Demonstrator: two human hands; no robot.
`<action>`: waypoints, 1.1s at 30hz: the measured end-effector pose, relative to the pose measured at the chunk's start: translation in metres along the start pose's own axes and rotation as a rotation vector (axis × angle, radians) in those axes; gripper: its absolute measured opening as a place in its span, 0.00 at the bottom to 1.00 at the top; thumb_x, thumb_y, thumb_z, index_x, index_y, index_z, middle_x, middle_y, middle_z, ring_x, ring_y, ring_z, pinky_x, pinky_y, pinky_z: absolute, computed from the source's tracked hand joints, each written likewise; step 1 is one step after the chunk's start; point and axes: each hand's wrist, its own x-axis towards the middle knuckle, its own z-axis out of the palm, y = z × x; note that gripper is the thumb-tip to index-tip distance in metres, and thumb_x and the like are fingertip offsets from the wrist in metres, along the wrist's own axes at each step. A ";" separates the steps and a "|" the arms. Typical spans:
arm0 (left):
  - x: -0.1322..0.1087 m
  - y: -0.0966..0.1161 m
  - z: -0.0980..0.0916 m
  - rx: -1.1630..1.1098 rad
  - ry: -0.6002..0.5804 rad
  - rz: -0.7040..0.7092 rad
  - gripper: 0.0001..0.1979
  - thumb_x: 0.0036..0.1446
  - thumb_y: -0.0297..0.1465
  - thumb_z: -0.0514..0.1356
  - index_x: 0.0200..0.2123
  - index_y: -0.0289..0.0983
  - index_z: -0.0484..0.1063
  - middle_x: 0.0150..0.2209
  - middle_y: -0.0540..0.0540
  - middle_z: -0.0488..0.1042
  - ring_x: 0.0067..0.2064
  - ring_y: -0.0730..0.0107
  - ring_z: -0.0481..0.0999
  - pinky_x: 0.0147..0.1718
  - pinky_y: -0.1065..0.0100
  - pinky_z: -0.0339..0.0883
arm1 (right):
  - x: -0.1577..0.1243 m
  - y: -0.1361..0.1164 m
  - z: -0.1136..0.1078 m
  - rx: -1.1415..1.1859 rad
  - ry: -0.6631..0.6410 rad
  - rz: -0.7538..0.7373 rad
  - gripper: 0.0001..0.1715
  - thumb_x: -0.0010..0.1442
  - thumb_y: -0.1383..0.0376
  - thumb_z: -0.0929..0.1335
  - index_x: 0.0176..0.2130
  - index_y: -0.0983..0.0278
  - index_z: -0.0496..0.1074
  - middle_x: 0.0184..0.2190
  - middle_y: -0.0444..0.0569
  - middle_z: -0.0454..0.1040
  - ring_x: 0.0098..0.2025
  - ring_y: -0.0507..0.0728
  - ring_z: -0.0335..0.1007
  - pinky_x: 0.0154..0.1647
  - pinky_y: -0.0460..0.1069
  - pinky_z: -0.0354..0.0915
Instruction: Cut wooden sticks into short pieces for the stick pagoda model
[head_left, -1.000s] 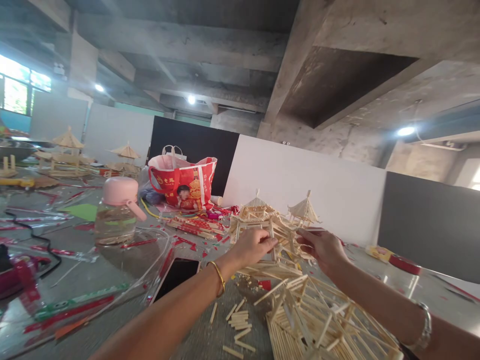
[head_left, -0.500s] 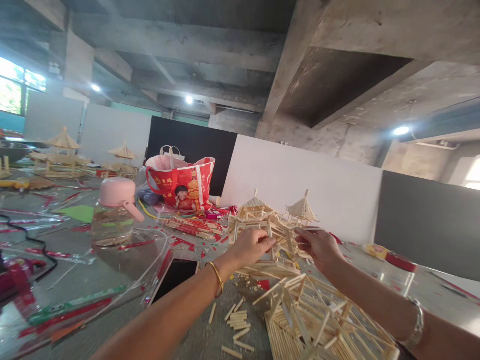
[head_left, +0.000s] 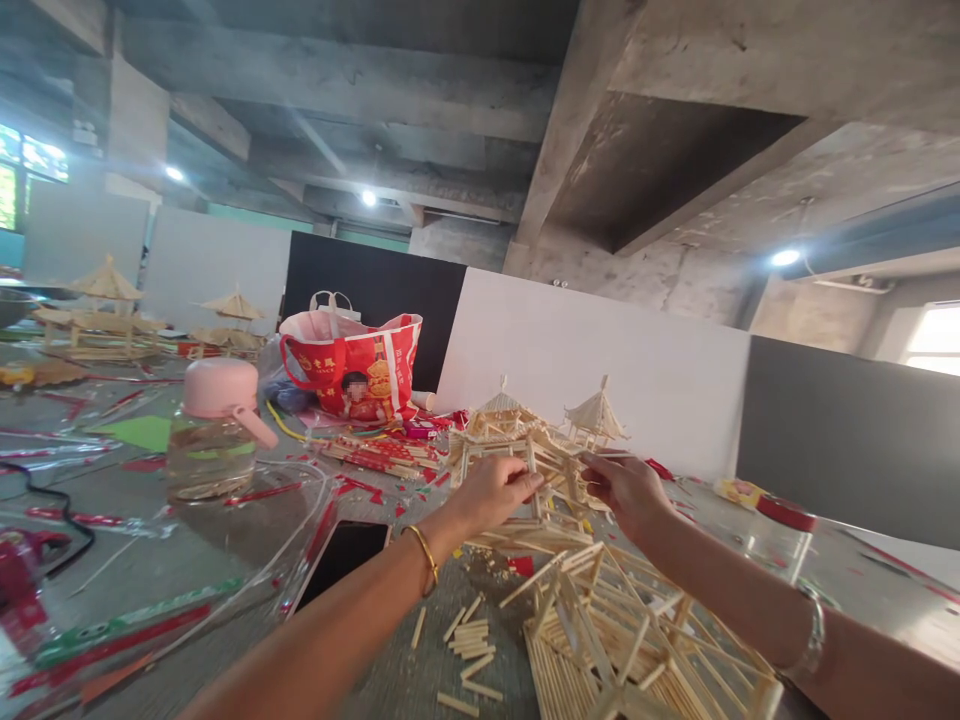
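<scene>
A pavilion model built of wooden sticks stands ahead of me, with a small pointed roof on it and another at its right. My left hand is closed at the model's near side, fingers pinched by an upright post. To its right, my right hand is also closed, with a thin wooden stick lying along its thumb and index finger. Its fingertips are close to the model's right side; whether they touch is unclear. Below my hands is a second stick frame on a slatted base.
Short cut sticks lie at the near middle. A phone, a pink-lidded bottle and a red bag stand or lie to the left. A red-lidded jar is at right. Wrappers and red scraps litter the table.
The whole view has shifted slightly, so things sit a little further left. Both hands keep nearly the same pose at the model.
</scene>
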 end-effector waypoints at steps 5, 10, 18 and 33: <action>0.000 0.001 -0.001 -0.009 -0.004 -0.005 0.17 0.55 0.38 0.49 0.21 0.34 0.67 0.17 0.54 0.58 0.21 0.77 0.57 0.21 0.72 0.47 | 0.002 0.002 0.000 0.004 -0.017 -0.009 0.04 0.57 0.72 0.65 0.29 0.71 0.65 0.19 0.38 0.62 0.20 0.44 0.60 0.18 0.39 0.59; -0.001 0.004 -0.002 -0.010 -0.014 -0.024 0.17 0.55 0.37 0.50 0.20 0.34 0.66 0.16 0.55 0.57 0.22 0.77 0.57 0.22 0.73 0.47 | 0.004 0.003 -0.001 0.011 -0.061 -0.029 0.10 0.57 0.70 0.65 0.25 0.70 0.63 0.16 0.36 0.59 0.17 0.44 0.56 0.17 0.39 0.56; 0.002 -0.004 0.001 -0.067 0.031 -0.039 0.16 0.53 0.37 0.51 0.19 0.34 0.66 0.17 0.54 0.59 0.22 0.76 0.58 0.22 0.73 0.48 | 0.002 -0.002 -0.005 0.009 -0.086 -0.128 0.14 0.56 0.66 0.66 0.23 0.69 0.60 0.14 0.36 0.57 0.15 0.43 0.53 0.14 0.39 0.51; 0.046 -0.033 0.003 0.141 0.173 0.049 0.19 0.55 0.42 0.47 0.23 0.35 0.68 0.20 0.52 0.64 0.25 0.73 0.64 0.25 0.72 0.55 | -0.001 -0.049 -0.040 0.183 -0.233 -0.277 0.24 0.36 0.58 0.74 0.25 0.65 0.58 0.11 0.36 0.55 0.13 0.44 0.47 0.12 0.40 0.42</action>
